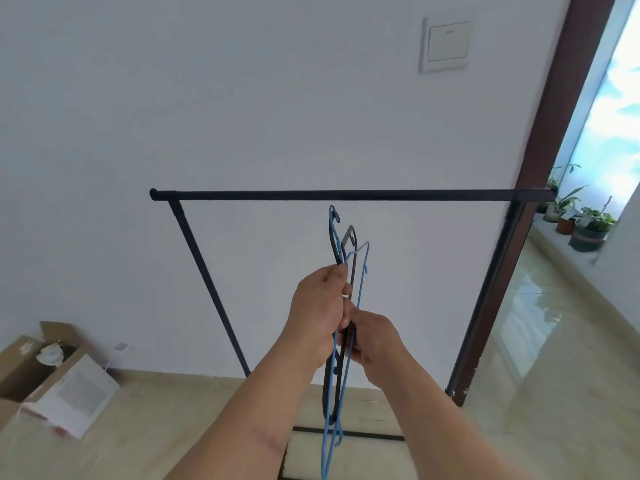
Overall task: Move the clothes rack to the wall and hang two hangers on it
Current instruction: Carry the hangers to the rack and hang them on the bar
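Rack [346, 195] stood at the white wall [242, 98], black top bar level, legs angling down to the floor. Both hands were out front below the bar, gripping a bunch of hangers held edge-on: left hand [320, 306] higher, fingers pinched round them, right hand [375, 344] just below and touching it. Blue hanger [360, 289] and black hanger [350, 244] overlapped; exact count couldn't be told. Hanger tops sat just under the bar, not touching it. Light switch [446, 43] was on the wall above, open box [38, 362] on the floor at left, potted plants [585, 226] on the sill at right.
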